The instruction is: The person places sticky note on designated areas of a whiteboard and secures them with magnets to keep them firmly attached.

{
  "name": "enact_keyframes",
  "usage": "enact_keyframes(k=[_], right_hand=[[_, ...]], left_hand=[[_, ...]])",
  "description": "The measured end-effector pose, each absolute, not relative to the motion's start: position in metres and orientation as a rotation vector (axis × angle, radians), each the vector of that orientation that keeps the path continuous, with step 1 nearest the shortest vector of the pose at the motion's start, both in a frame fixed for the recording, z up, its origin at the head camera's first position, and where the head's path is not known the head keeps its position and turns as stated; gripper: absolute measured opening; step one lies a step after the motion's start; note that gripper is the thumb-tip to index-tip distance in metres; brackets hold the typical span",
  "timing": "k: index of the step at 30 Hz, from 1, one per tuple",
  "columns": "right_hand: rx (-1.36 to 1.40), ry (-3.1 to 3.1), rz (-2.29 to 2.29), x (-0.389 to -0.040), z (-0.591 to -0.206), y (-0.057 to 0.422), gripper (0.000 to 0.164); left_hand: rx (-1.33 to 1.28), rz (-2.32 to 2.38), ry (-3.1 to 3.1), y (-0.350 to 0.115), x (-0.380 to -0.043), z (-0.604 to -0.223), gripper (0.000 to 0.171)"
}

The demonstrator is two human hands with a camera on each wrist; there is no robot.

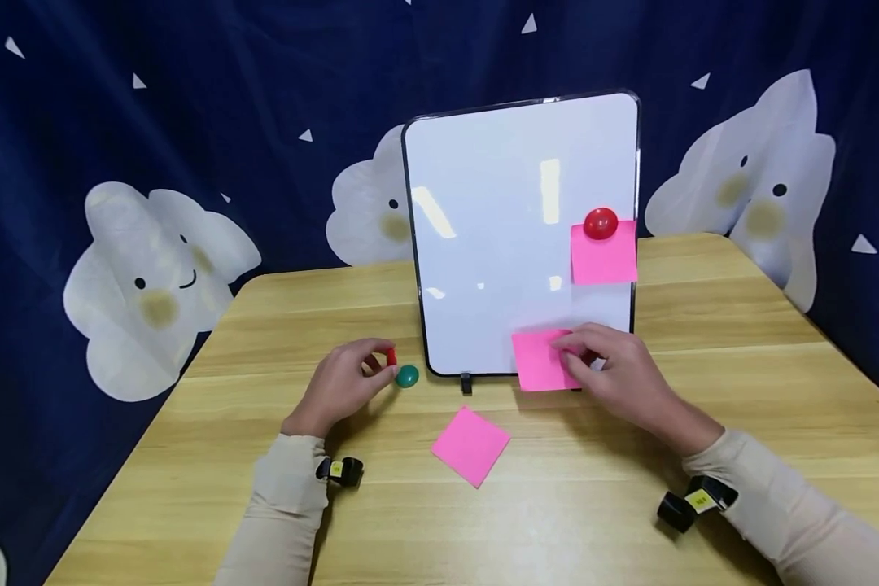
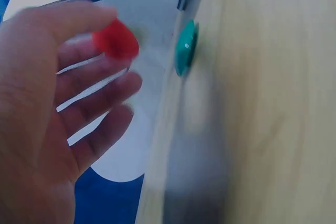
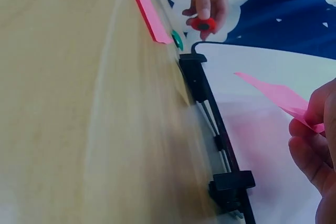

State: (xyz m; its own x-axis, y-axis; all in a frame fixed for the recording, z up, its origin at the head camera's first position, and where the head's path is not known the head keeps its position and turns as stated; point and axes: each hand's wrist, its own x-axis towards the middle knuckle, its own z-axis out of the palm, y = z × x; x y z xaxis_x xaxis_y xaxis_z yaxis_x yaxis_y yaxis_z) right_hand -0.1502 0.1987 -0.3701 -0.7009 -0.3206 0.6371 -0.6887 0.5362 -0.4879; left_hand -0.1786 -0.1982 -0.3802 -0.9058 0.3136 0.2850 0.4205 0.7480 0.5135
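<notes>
My left hand [image 1: 346,382] pinches a round red magnet [image 2: 116,40] between thumb and fingertips, just above the table. A green magnet [image 1: 407,376] lies on the wood close to those fingertips. With thumb and fingers my right hand [image 1: 615,366] holds a pink sticky note [image 1: 540,360] by its right side, in front of the whiteboard's [image 1: 491,228] lower edge. In the right wrist view this note stands tilted a little away from the board surface. Higher on the board, at its right edge, another pink note [image 1: 604,264] hangs under a red magnet [image 1: 601,223].
A loose pink note [image 1: 471,448] lies turned cornerwise on the wooden table [image 1: 557,521] between the forearms. The board stands on small black feet [image 1: 466,384]. Behind the table hangs a dark blue curtain [image 1: 278,73] with cloud shapes.
</notes>
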Motion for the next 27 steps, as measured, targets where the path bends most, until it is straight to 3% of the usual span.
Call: enact_keyframes(k=[9, 27], right_hand=[[0.813, -2.263, 0.991, -0.157, -0.359, 0.197, 0.026], [0.744, -2.181, 0.952, -0.178, -0.328, 0.187, 0.026]], left_hand=[[-0.645, -1.171, -2.698, -0.188, -0.173, -0.373, 0.033], [-0.753, -1.138, -2.641, -0.176, -0.169, -0.372, 0.031]])
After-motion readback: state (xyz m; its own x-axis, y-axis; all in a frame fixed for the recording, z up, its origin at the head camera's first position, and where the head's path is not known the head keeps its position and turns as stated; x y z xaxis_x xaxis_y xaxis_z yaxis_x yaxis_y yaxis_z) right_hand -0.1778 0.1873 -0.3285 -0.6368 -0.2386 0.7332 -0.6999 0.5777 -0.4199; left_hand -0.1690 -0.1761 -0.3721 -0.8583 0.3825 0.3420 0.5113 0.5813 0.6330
